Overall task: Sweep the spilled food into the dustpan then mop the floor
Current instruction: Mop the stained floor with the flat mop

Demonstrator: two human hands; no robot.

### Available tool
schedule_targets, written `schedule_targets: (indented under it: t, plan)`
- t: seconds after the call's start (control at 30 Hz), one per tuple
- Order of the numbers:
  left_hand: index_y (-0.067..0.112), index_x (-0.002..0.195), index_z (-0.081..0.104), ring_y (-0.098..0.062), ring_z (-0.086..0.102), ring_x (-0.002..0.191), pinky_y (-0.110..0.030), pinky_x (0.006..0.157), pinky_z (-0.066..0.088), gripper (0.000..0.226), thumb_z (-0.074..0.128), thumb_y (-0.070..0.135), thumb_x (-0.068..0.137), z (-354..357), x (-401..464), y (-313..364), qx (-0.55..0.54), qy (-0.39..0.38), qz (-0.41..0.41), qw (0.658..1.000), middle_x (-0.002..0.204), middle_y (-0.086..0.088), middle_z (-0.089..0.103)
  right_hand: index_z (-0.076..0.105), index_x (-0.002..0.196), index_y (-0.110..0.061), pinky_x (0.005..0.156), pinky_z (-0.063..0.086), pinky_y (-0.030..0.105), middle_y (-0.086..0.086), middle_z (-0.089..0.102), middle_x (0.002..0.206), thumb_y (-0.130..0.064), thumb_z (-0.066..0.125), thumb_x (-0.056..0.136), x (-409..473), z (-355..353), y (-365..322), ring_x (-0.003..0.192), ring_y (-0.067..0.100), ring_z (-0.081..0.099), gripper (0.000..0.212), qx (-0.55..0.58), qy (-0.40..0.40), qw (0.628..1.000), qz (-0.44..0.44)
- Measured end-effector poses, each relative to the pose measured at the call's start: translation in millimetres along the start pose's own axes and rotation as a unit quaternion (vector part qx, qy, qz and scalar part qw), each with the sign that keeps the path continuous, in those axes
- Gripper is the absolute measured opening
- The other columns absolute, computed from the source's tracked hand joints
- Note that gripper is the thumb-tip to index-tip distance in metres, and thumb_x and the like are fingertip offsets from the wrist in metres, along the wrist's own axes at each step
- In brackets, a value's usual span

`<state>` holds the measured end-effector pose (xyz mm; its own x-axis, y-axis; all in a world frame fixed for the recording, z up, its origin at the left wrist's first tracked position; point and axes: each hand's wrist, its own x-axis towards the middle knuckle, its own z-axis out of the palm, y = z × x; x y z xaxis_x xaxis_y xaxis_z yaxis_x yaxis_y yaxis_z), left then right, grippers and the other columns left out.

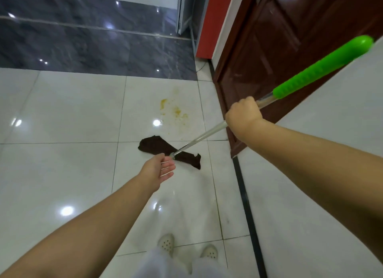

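A mop with a silver pole and a bright green grip slants down from the upper right. Its dark brown cloth head lies flat on the white floor tiles. My right hand is shut on the silver pole just below the green grip. My left hand is held out with the fingers apart, just in front of the mop's lower end and holding nothing. A yellow-orange food stain smears the tile just beyond the mop head. No dustpan is in view.
A dark red wooden door stands close on the right, with a white wall beside it. A dark grey marble strip crosses the floor ahead. My feet in white perforated shoes stand at the bottom.
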<state>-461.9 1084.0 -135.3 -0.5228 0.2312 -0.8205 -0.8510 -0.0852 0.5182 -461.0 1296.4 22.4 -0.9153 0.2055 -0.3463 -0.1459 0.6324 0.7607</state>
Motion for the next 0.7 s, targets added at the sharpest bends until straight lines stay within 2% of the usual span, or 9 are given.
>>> schedule_targets:
  t: [0.17, 0.27, 0.33, 0.4, 0.43, 0.5, 0.57, 0.63, 0.7]
  plan:
    - [0.006, 0.094, 0.060, -0.018, 0.063, 0.076, -0.030, 0.066, 0.052, 0.029, 0.040, 0.026, 0.100, 26.2, 6.0, -15.3, 0.054, -0.024, -0.038, 0.998, 0.085, -0.008, 0.064, 0.063, 0.115, -0.022, 0.085, 0.044, 0.033, -0.004, 0.062, 0.111, -0.018, 0.057, 0.088, -25.1, 33.2, -9.2, 0.102, 0.020, 0.060, 0.028, 0.081, -0.146, 0.986, 0.000]
    - [0.005, 0.101, 0.057, -0.018, 0.061, 0.074, -0.030, 0.069, 0.051, 0.023, 0.041, 0.022, 0.100, 51.0, 5.4, -29.0, 0.096, -0.050, -0.052, 0.993, 0.083, -0.008, 0.063, 0.059, 0.124, -0.022, 0.091, 0.044, 0.032, -0.003, 0.060, 0.121, -0.018, 0.053, 0.092, -48.2, 55.7, -13.2, 0.110, 0.020, 0.058, 0.033, 0.102, -0.213, 0.971, -0.025]
    - [0.005, 0.102, 0.057, -0.018, 0.061, 0.073, -0.030, 0.071, 0.051, 0.020, 0.043, 0.019, 0.099, 69.9, 0.9, -44.1, 0.122, -0.078, -0.066, 0.987, 0.082, -0.008, 0.063, 0.054, 0.129, -0.019, 0.087, 0.043, 0.029, -0.002, 0.057, 0.125, -0.017, 0.051, 0.093, -68.9, 74.3, -20.6, 0.111, 0.019, 0.057, 0.036, 0.120, -0.254, 0.958, -0.052]
    - [0.006, 0.100, 0.058, -0.018, 0.062, 0.074, -0.032, 0.073, 0.053, 0.018, 0.045, 0.018, 0.098, 85.7, -6.8, -59.9, 0.146, -0.107, -0.084, 0.980, 0.083, -0.009, 0.064, 0.051, 0.133, -0.016, 0.079, 0.043, 0.028, 0.000, 0.057, 0.123, -0.016, 0.052, 0.094, -90.6, 93.7, -32.4, 0.099, 0.017, 0.057, 0.039, 0.160, -0.299, 0.938, -0.074]
    - [0.005, 0.098, 0.059, -0.018, 0.063, 0.075, -0.032, 0.073, 0.054, 0.018, 0.046, 0.017, 0.098, 91.6, -10.5, -67.9, 0.156, -0.118, -0.094, 0.976, 0.084, -0.009, 0.065, 0.049, 0.134, -0.013, 0.077, 0.043, 0.028, 0.001, 0.058, 0.118, -0.016, 0.052, 0.094, -100.9, 102.2, -38.8, 0.091, 0.016, 0.055, 0.040, 0.195, -0.324, 0.922, -0.079]
    - [0.005, 0.093, 0.061, -0.020, 0.065, 0.077, -0.032, 0.071, 0.054, 0.018, 0.048, 0.016, 0.097, 98.0, -16.1, -82.0, 0.165, -0.135, -0.104, 0.971, 0.087, -0.010, 0.066, 0.043, 0.138, -0.008, 0.072, 0.048, 0.024, 0.003, 0.054, 0.095, -0.014, 0.053, 0.095, -117.0, 116.8, -52.7, 0.074, 0.015, 0.050, 0.045, 0.268, -0.364, 0.888, -0.079]
    - [0.006, 0.090, 0.062, -0.020, 0.065, 0.078, -0.031, 0.067, 0.055, 0.017, 0.049, 0.016, 0.096, 99.2, -20.1, -92.9, 0.170, -0.138, -0.106, 0.970, 0.087, -0.011, 0.067, 0.037, 0.141, -0.003, 0.052, 0.051, 0.022, 0.006, 0.045, 0.077, -0.010, 0.051, 0.096, -127.7, 128.8, -67.3, 0.058, 0.015, 0.045, 0.048, 0.339, -0.405, 0.847, -0.060]
    - [0.005, 0.090, 0.062, -0.020, 0.064, 0.075, -0.031, 0.069, 0.055, 0.016, 0.050, 0.014, 0.096, 98.3, -25.2, -104.0, 0.181, -0.124, -0.110, 0.969, 0.085, -0.012, 0.065, 0.036, 0.140, 0.000, 0.038, 0.045, 0.024, 0.011, 0.047, 0.074, -0.004, 0.047, 0.096, -136.8, 134.6, -82.4, 0.053, 0.018, 0.047, 0.045, 0.424, -0.441, 0.791, -0.034]
    - [0.000, 0.098, 0.058, -0.021, 0.061, 0.073, -0.033, 0.074, 0.056, 0.013, 0.049, 0.009, 0.096, 98.1, -30.6, -116.1, 0.192, -0.110, -0.114, 0.968, 0.084, -0.014, 0.061, 0.039, 0.133, 0.002, 0.038, 0.046, 0.024, 0.015, 0.052, 0.074, 0.000, 0.043, 0.096, -143.3, 136.1, -96.5, 0.052, 0.021, 0.050, 0.038, 0.505, -0.442, 0.741, -0.029]
